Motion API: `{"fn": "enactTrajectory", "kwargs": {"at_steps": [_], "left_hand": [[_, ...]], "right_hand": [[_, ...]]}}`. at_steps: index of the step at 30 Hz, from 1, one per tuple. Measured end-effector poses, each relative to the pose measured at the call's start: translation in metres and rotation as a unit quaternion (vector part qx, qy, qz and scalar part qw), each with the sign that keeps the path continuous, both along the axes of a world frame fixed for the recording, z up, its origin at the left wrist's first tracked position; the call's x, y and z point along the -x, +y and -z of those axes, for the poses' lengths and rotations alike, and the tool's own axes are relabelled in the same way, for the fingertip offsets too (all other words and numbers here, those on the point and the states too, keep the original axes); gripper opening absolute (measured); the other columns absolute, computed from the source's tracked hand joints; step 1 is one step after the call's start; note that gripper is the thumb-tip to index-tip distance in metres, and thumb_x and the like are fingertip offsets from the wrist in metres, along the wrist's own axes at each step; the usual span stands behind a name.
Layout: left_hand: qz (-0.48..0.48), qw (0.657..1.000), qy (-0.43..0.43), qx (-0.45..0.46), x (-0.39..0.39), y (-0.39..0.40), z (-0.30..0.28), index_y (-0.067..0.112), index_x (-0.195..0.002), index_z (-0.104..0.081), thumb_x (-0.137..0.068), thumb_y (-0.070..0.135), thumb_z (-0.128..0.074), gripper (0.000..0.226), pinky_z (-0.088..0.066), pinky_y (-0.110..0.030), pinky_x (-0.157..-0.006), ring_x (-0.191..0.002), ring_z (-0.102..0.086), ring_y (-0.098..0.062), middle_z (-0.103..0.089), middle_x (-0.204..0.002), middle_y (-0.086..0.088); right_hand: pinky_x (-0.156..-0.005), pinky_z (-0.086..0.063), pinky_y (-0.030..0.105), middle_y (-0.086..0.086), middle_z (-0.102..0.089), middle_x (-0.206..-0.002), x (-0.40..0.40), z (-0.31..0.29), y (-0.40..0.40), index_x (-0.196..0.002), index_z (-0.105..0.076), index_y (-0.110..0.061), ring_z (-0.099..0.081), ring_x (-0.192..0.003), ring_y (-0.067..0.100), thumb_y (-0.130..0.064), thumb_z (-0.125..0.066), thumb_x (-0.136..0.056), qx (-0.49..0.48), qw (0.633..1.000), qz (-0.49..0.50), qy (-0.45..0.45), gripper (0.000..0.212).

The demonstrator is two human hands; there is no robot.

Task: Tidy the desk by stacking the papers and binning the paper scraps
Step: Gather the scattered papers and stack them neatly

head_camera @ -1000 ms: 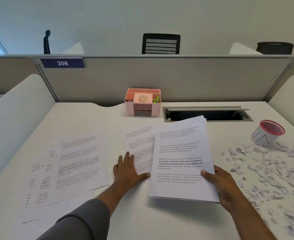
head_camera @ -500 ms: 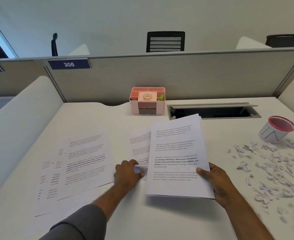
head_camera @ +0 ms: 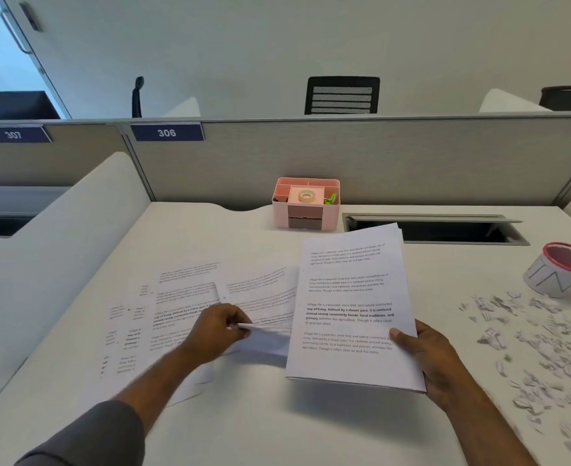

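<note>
Head view: the left hand point(head_camera: 218, 327) pinches the near edge of a limp printed sheet point(head_camera: 263, 297) lifting off the desk point(head_camera: 243, 425), while the right hand point(head_camera: 425, 358) grips the light, floppy paper stack point(head_camera: 354, 307) by its lower right corner, thumb on top; such paper is best held at an edge.

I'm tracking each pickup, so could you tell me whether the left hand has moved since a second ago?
Yes: the left hand, earlier flat on the sheet, now pinches its lifted corner, nearer the printed pages lying left.

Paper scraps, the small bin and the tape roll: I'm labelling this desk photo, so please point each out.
Paper scraps point(head_camera: 532, 351), head view, middle of the scattered heap.
Small bin point(head_camera: 546, 280), head view, its white side wall.
Tape roll point(head_camera: 307, 196), head view, top ring, in the pink organizer.
</note>
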State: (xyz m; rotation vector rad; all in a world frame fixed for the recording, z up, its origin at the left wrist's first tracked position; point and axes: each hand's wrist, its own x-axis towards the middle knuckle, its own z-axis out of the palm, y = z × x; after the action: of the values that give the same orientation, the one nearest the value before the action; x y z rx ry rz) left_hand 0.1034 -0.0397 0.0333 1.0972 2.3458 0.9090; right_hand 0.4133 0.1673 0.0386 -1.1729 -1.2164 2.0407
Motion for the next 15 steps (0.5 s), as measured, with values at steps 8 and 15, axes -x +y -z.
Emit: {"fn": "enactTrajectory", "kwargs": {"at_steps": [8,15], "left_hand": [[-0.126,0.976,-0.17,-0.052,0.039,-0.046,0.007,0.011,-0.083,-0.079,-0.087,-0.003,-0.063,0.022,-0.047,-0.017,-0.07,-0.082,-0.067,-0.01,-0.077,-0.085,0.001],[-0.088,0.994,0.058,-0.023,0.063,-0.063,0.029,0.017,-0.088,-0.073,-0.075,-0.006,-0.078,0.027,-0.04,-0.016,-0.078,-0.094,-0.061,-0.023,-0.064,-0.094,0.0]], "right_hand": [[-0.08,-0.057,0.042,0.015,-0.074,-0.104,0.032,-0.003,-0.017,-0.111,-0.067,-0.004,-0.071,-0.094,0.037,0.0,-0.063,-0.087,-0.007,0.999,-0.041,-0.01,0.025],[-0.075,-0.059,0.039,0.015,-0.075,-0.104,0.062,-0.005,-0.03,-0.11,-0.068,-0.005,-0.072,-0.091,0.035,0.0,-0.064,-0.086,-0.011,0.997,-0.071,-0.01,0.025]]}}
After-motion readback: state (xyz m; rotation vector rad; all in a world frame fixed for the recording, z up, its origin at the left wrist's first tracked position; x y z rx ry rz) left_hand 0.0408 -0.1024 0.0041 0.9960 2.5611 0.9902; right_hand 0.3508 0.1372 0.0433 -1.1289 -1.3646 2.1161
